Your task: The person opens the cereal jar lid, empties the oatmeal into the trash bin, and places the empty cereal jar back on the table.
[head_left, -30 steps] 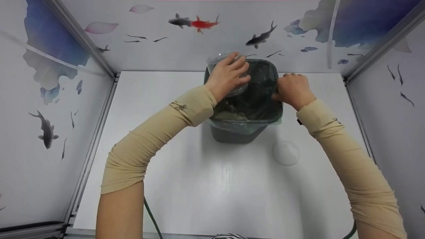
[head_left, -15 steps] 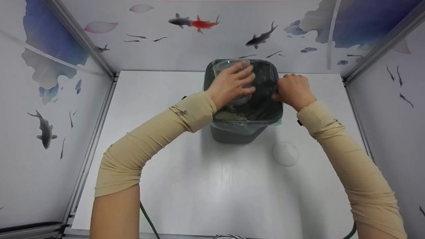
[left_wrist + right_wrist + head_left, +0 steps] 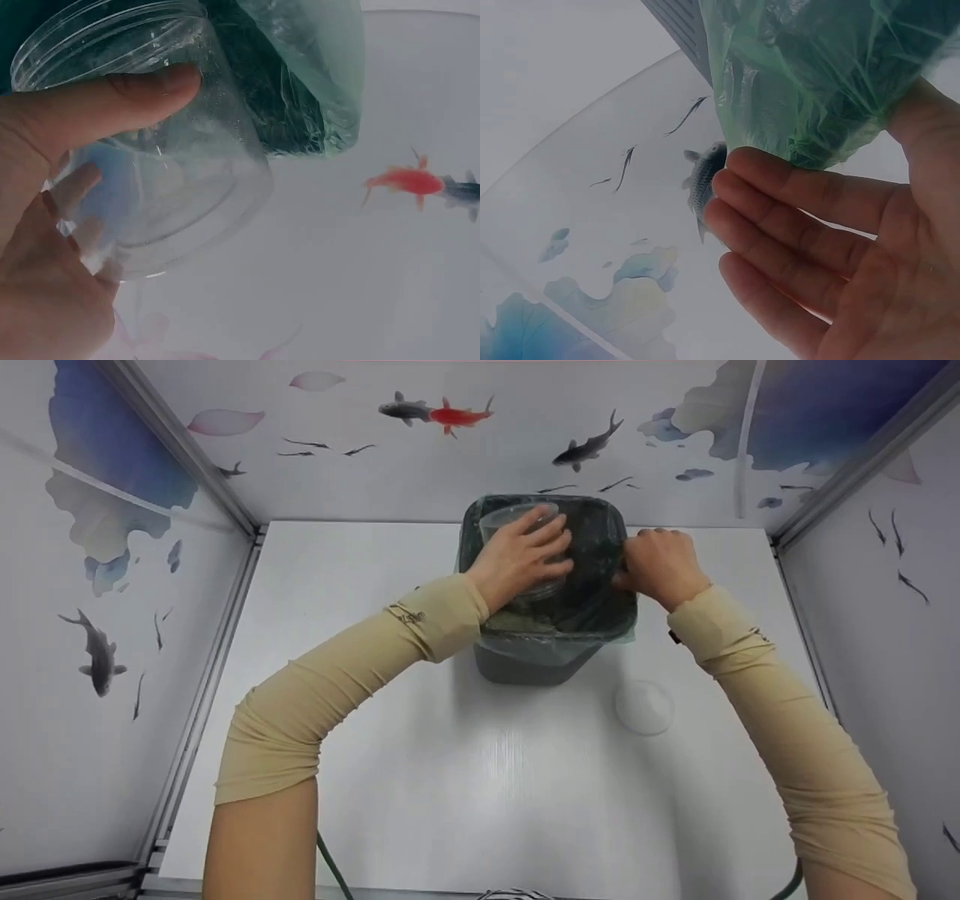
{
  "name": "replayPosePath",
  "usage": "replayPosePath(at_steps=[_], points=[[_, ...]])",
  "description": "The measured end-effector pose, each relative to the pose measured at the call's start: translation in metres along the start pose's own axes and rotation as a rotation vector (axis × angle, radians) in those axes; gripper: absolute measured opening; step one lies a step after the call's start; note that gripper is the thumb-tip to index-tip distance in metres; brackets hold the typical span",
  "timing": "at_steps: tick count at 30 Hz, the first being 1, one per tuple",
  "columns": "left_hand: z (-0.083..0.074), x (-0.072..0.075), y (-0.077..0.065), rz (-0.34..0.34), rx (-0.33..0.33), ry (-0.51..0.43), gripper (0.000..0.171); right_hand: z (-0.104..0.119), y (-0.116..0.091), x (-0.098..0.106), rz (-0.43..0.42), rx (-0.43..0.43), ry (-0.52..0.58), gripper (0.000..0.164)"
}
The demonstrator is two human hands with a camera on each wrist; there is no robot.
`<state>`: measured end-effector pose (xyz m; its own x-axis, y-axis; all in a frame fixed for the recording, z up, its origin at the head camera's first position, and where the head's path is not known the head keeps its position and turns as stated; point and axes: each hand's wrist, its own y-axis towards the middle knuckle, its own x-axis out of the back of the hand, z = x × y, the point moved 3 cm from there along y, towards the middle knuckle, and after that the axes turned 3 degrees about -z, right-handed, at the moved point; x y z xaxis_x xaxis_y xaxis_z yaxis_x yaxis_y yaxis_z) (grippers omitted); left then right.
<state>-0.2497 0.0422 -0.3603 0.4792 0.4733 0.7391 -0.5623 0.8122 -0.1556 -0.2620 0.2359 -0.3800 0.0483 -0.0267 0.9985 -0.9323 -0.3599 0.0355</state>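
Observation:
A dark bin stands at the back of the white table, lined with a green plastic bag folded over its rim. My left hand grips a clear plastic jar over the bin's mouth, thumb on one side and fingers on the other. The jar is tilted, its threaded mouth toward the inside of the bin and its base toward the back wall. Something brownish lies inside the bin, too dark to make out. My right hand holds the bin's right rim through the bag, thumb inside and fingers outside.
A round translucent lid-like disc lies on the white table to the right, in front of the bin. Panels printed with fish enclose the back and both sides. Green cords hang near each elbow.
My left hand first moved the jar down and right, deeper over the bin's mouth, and now tilts it slightly differently. My right hand stays on the rim.

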Motion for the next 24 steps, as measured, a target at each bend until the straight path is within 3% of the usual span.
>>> replayPosePath(at_steps=[4,7,11,17,20,24], points=[[0.007,0.001,-0.001,-0.016,0.053,0.013,0.075,0.000,0.001,-0.001,0.008,-0.005,0.003,0.038],[0.011,0.002,-0.004,-0.047,0.055,-0.040,0.072,-0.002,0.000,-0.003,0.013,-0.012,0.031,0.038],[0.023,0.003,-0.012,-0.115,0.107,-0.224,0.069,-0.008,-0.002,-0.008,0.021,-0.034,0.111,0.033],[0.044,0.006,-0.027,-0.186,0.196,-0.549,0.083,-0.023,-0.008,-0.013,0.053,-0.081,0.314,0.033],[0.051,0.004,-0.033,-0.193,0.248,-0.646,0.091,-0.030,-0.013,-0.017,0.059,-0.088,0.423,0.045],[0.058,-0.004,-0.041,-0.217,0.328,-0.762,0.096,-0.038,-0.019,-0.027,0.053,-0.036,0.604,0.046]])
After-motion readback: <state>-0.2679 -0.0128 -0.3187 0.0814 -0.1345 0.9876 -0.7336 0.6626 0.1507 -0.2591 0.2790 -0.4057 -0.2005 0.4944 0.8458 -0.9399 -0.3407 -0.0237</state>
